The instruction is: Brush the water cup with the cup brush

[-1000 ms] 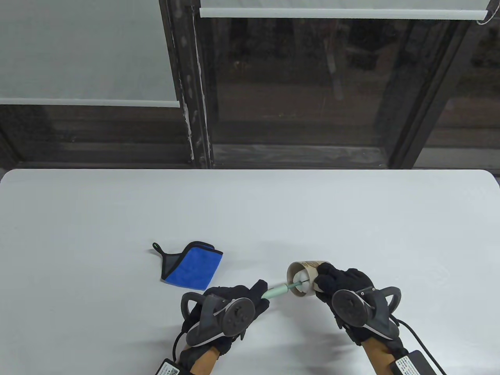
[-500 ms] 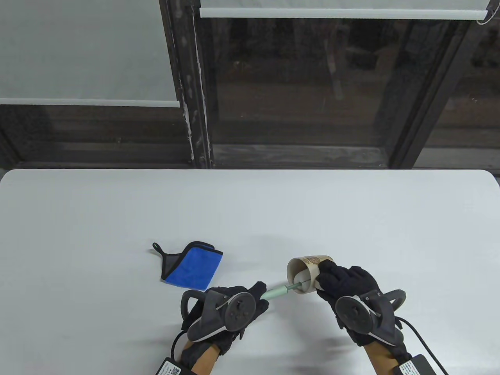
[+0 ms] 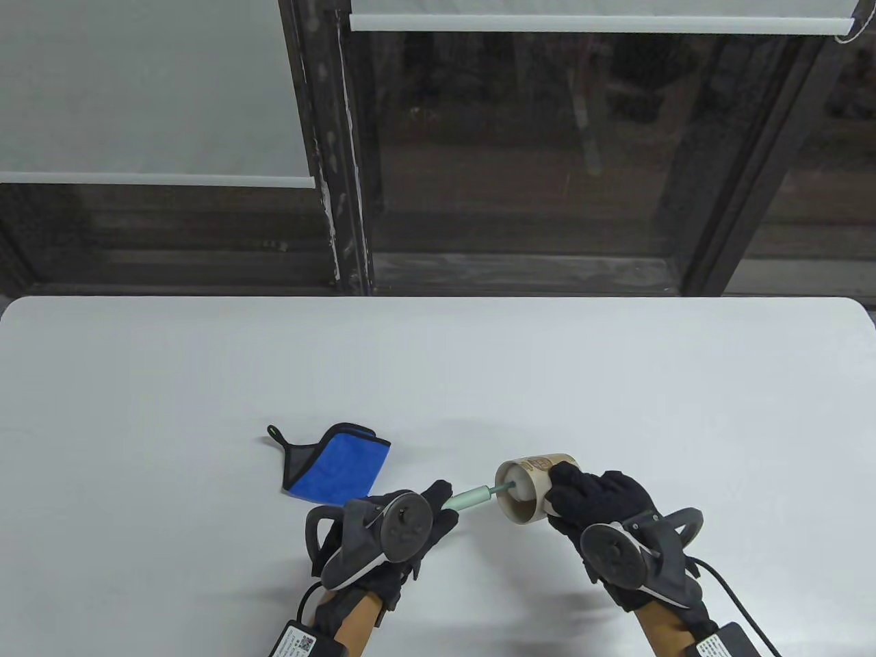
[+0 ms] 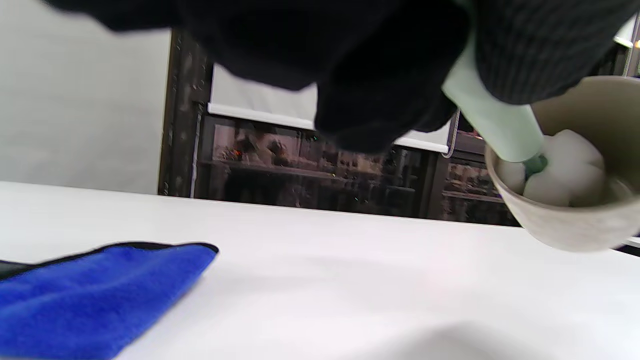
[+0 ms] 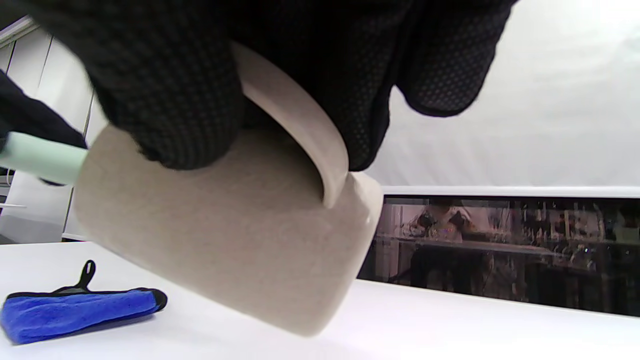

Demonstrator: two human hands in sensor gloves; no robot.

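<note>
My right hand (image 3: 595, 499) grips a beige water cup (image 3: 525, 487) by its handle, held on its side above the table with the mouth facing left. My left hand (image 3: 417, 513) grips the pale green handle of the cup brush (image 3: 469, 498). The brush's white sponge head (image 3: 523, 484) sits at the cup's mouth. In the left wrist view the sponge head (image 4: 565, 172) lies inside the cup (image 4: 575, 225). In the right wrist view my fingers wrap the cup's handle (image 5: 300, 120) and the cup body (image 5: 225, 235) hangs above the table.
A folded blue cloth (image 3: 335, 469) with a grey edge and a small loop lies on the white table (image 3: 438, 369) just left of my hands. It also shows in the left wrist view (image 4: 90, 295) and the right wrist view (image 5: 75, 307). A dark window frame stands behind the table.
My left hand has pulled the brush back to the left, so the sponge head moved from deep in the cup to its mouth. The cup shifted slightly left and tilted.
</note>
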